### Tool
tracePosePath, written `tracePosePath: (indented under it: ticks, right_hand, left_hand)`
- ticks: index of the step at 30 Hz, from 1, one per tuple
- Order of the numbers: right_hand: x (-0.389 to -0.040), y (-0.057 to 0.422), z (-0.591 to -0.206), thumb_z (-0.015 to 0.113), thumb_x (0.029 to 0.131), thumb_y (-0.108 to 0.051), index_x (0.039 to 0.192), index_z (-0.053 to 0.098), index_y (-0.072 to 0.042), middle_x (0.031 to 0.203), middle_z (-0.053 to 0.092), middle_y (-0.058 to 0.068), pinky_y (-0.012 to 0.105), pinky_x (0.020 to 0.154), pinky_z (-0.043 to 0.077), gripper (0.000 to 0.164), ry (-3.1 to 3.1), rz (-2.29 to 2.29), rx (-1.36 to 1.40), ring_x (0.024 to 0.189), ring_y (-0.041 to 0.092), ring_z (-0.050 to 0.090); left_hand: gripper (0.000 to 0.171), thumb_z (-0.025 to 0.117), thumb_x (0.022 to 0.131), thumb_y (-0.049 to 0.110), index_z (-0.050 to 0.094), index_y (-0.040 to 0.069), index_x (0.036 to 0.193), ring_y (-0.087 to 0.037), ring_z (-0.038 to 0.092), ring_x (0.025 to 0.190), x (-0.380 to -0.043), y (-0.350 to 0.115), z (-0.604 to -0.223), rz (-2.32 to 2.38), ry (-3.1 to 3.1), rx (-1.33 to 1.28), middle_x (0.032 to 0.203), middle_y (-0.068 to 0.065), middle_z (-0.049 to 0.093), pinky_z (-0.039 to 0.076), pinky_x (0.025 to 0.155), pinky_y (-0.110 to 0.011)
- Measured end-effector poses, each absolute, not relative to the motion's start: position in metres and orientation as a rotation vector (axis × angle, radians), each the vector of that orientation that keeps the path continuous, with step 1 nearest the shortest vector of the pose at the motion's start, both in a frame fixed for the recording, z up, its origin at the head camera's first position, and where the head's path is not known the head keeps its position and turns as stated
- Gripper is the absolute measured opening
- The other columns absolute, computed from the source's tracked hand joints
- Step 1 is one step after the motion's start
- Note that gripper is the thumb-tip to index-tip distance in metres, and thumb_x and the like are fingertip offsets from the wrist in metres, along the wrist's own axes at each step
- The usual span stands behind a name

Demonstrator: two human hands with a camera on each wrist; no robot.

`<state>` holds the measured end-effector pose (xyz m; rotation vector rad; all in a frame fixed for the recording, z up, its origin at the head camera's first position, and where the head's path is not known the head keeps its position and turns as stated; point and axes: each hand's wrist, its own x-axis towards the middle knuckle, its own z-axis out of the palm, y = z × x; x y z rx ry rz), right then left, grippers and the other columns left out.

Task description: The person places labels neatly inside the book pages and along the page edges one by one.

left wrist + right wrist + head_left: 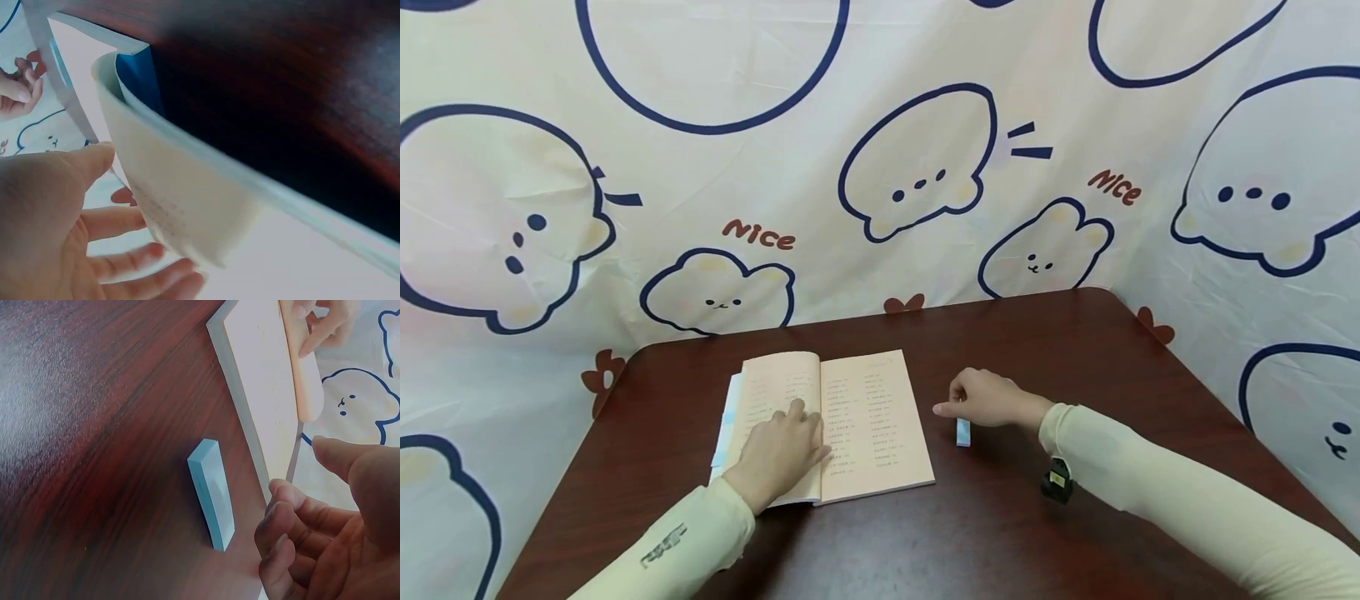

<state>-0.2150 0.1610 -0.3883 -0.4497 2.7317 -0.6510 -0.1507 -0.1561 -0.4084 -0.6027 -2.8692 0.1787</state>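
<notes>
An open book (872,425) with printed pages lies on the table. My left hand (781,450) rests on its left page near the spine, fingers spread and fairly straight. In the left wrist view the book's pages (181,181) bulge beside the left hand (106,231). My right hand (988,398) is to the right of the book, loosely bent, with nothing between thumb and fingers. Just below it lies a small light-blue block (963,432) with slanted ends. In the right wrist view this block (212,495) sits on the table, apart from the right hand (331,531).
The dark wooden table (1000,533) is bordered at the back and sides by a white cartoon-print curtain (820,192). A blue and white cover edge (727,421) sticks out at the book's left. A small black device (1057,481) is at the right sleeve.
</notes>
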Motion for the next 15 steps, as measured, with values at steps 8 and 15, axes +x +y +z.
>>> tracePosePath:
  ticks: [8, 15]
  right_hand:
    - [-0.215, 0.158, -0.392, 0.068, 0.095, -0.043, 0.072, 0.071, -0.012, 0.056, 0.051, -0.004, 0.025, 0.051, 0.036, 0.039, 2.728, -0.651, -0.428, 0.058, 0.012, 0.051]
    - [-0.217, 0.158, -0.396, 0.068, 0.095, -0.044, 0.072, 0.069, -0.013, 0.056, 0.051, -0.004, 0.026, 0.051, 0.036, 0.038, 2.740, -0.625, -0.416, 0.057, 0.012, 0.051]
  left_hand:
    - [0.051, 0.073, 0.091, 0.044, 0.066, 0.000, 0.116, -0.030, 0.063, 0.092, -0.159, -0.151, -0.406, 0.098, -2.991, -0.584, 0.120, -0.014, 0.063, 0.058, 0.061, -0.041]
    - [0.067, 0.070, 0.094, 0.043, 0.050, 0.002, 0.143, -0.036, 0.065, 0.092, -0.176, -0.148, -0.409, 0.081, -3.025, -0.572, 0.126, -0.019, 0.061, 0.058, 0.063, -0.044]
